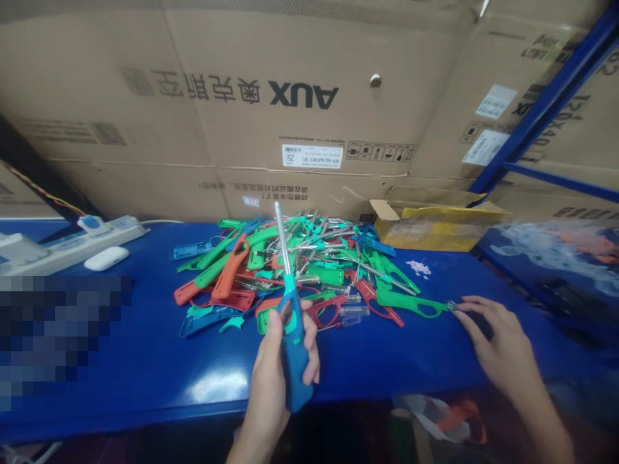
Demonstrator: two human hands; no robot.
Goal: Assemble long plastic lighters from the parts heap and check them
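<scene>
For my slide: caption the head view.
Left hand holds blue plastic metal-nozzled lighter; right hand touches green plastic lighter shell.

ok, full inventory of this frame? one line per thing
lighter: one, blue with metal tube, upright in left hand
pile of lighter shells: too many to count, green, orange-red, blue, teal, mid-table
green shell: one, green, pile's right edge
metal piece: one, silvery, at right fingertips
white bits: small cluster, white, right of the pile
power strip: at least one, white, far left
oval case: one, white, beside the strip
open carton: one, brown with yellow lining, back right
cardboard boxes: several, brown, behind the table
table: one, blue
left hand: gripping the lighter
right hand: fingers spread, on the table
</scene>
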